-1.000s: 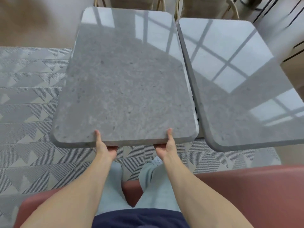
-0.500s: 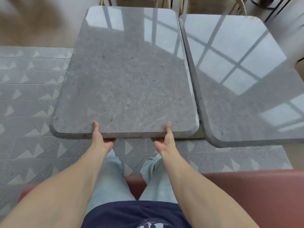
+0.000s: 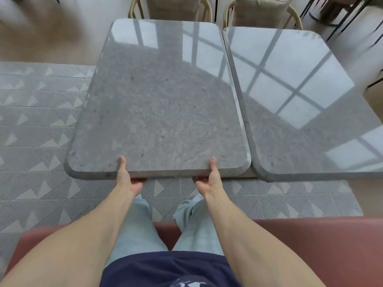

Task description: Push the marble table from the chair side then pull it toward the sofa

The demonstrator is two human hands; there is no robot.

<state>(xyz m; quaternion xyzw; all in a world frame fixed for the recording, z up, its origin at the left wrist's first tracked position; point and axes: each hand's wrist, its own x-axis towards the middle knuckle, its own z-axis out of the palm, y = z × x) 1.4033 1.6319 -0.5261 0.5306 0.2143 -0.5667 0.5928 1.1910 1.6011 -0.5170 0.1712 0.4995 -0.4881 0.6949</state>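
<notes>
Currently, head view: marble table (image 3: 161, 104), grey slab w/ rounded corners, long axis running from sofa (image 3: 310, 241) to chairs (image 3: 172, 7), on rug (image 3: 41, 125), alongside 2nd table (image 3: 300, 104). Left hand (image 3: 129, 178) & right hand (image 3: 209, 179) clamp near edge: thumbs on top, fingers curled under. Vs 0.5 s ago: grip unchanged, far edge lower in frame.

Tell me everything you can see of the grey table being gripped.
The grey marble table with rounded corners has a speckled, glossy top reflecting window panes. It sits level on the patterned grey rug, its right edge close alongside a second matching grey table. The left hand and right hand clasp its near edge, thumbs on top, fingers beneath. Its legs are hidden.
</notes>
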